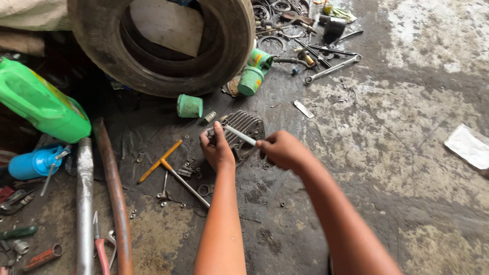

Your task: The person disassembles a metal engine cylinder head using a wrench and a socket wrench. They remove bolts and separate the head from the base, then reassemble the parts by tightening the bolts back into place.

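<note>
Left hand (216, 150) presses dark finned metal engine cover (243, 131) on floor; right hand (281, 148) grips slim silver tool (240, 135); keep cover steady, tool square

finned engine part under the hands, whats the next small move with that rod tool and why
Probably a short turn of the thin metal tool while it stays seated. The right hand grips its near end, its far end lies on the finned metal engine part, and the left hand presses down on that part to steady it on the floor. Whether the tip sits on a fastener cannot be seen.
</note>
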